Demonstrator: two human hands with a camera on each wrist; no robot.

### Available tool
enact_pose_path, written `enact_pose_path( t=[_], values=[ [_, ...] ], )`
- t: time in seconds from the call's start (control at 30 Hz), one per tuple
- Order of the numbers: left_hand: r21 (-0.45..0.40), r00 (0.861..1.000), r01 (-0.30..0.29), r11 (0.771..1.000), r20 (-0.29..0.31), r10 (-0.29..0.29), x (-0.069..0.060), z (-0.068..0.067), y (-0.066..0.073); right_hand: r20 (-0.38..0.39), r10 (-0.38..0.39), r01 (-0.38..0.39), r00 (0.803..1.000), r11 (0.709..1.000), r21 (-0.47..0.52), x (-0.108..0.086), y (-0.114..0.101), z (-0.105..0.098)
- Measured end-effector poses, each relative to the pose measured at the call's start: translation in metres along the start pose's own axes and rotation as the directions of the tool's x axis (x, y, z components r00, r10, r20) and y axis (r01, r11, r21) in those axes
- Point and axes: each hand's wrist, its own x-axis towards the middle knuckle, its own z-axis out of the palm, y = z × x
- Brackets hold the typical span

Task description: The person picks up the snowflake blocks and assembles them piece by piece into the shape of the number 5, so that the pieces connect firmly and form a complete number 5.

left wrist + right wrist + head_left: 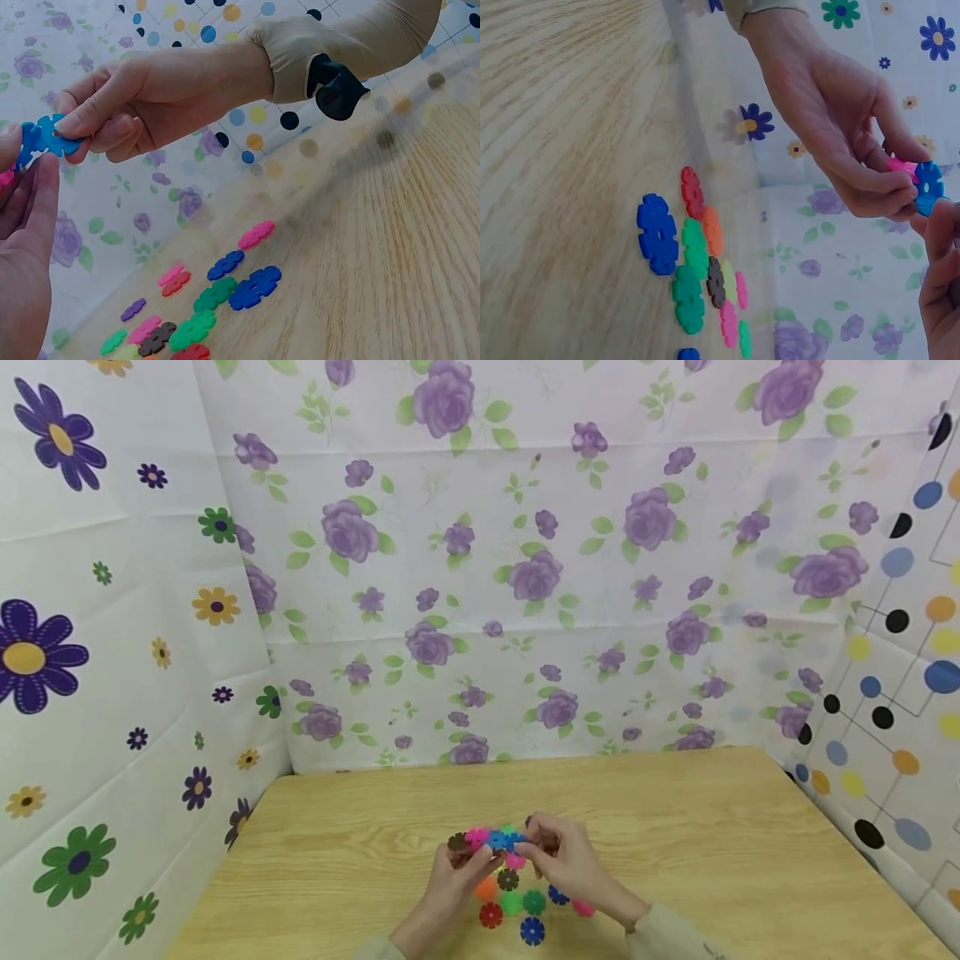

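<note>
Slotted plastic snowflake discs are joined in a short row above the table. The row runs from a brown disc (459,842) through a pink disc (477,837) to two blue discs (496,840). My left hand (444,889) holds the row between thumb and fingers, near the pink and blue parts. At the row's right end, my right hand (573,864) pinches the end blue disc (56,139) between thumb and fingers. The left wrist view shows both hands meeting at the blue pieces. Fingers partly cover the joints between discs.
Loose discs lie on the wooden table (337,860) below the hands: a red disc (491,916), a dark blue disc (532,932), a green disc (534,902), an orange disc (486,889) and several others. Flowered cloth (525,610) stands behind the table.
</note>
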Motion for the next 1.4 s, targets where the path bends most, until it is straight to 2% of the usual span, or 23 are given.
enact_pose_path(
  t=[0.27, 0.4, 0.53, 0.73, 0.83, 1.03, 1.2, 1.4],
  values=[
    [0.088, 0.996, -0.041, 0.995, 0.084, 0.033, -0.003, -0.002, 0.004, 0.031, -0.053, 0.054, 0.998, 0.997, -0.046, 0.000, -0.011, -0.004],
    [0.118, 0.994, -0.061, 0.991, 0.098, 0.049, -0.003, -0.002, 0.005, 0.028, -0.071, 0.072, 0.997, 0.997, -0.026, 0.000, -0.027, -0.004],
    [0.155, 0.995, -0.054, 0.986, 0.097, 0.039, -0.002, 0.000, 0.006, 0.017, -0.098, 0.099, 0.995, 0.995, -0.023, 0.001, -0.035, -0.004],
    [0.147, 0.991, -0.073, 0.986, 0.124, 0.055, -0.004, -0.002, 0.006, 0.015, -0.076, 0.077, 0.997, 0.996, -0.050, -0.003, -0.013, -0.001],
    [0.147, 0.991, -0.076, 0.986, 0.116, 0.059, -0.005, -0.003, 0.004, 0.009, -0.053, 0.053, 0.999, 0.997, -0.052, -0.005, -0.007, 0.001],
    [0.173, 0.992, -0.087, 0.981, 0.105, 0.069, -0.006, -0.004, 0.001, -0.009, 0.023, -0.023, 1.000, 0.995, -0.093, -0.007, -0.007, 0.005],
    [0.213, 0.993, -0.083, 0.974, 0.101, 0.063, -0.007, -0.004, 0.003, -0.025, 0.030, -0.033, 0.999, 0.992, -0.123, -0.008, -0.006, 0.008],
    [0.246, 0.993, -0.084, 0.966, 0.107, 0.059, -0.008, -0.003, 0.005, -0.026, 0.032, -0.035, 0.999, 0.993, -0.112, -0.008, -0.006, 0.011]
  ],
)
